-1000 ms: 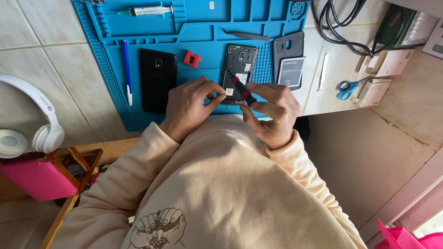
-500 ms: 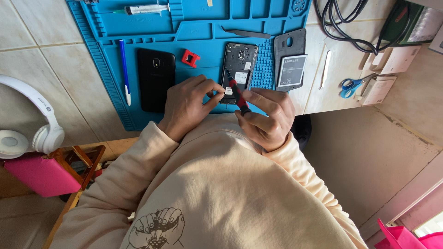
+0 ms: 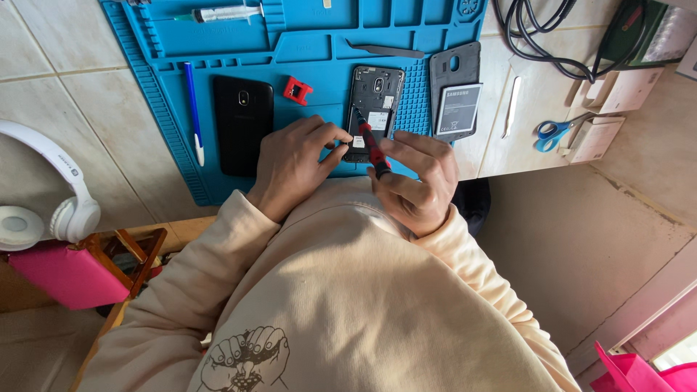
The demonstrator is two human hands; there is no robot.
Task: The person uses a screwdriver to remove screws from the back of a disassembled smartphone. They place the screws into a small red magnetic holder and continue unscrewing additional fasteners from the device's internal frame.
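On blue mat (image 3: 305, 51): two phones | right hand (image 3: 417, 181) pinching one screwdriver (image 3: 370, 144) | left hand (image 3: 294, 163) curled, steadying opened phone (image 3: 374, 109)

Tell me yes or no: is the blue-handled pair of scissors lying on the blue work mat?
No, the scissors lie on the pale tiled counter to the side of the blue mat, next to small white boxes.

This looks like a home corner used for phone repair. A blue silicone repair mat (image 3: 305, 51) lies on a tiled counter (image 3: 65, 94), with an opened phone (image 3: 374, 101), a loose battery (image 3: 459, 107) just right of the mat, and tweezers (image 3: 385, 49) on it. Left of the mat lie white headphones (image 3: 51, 189); right of it, scissors (image 3: 555, 131) and cables (image 3: 552, 36).
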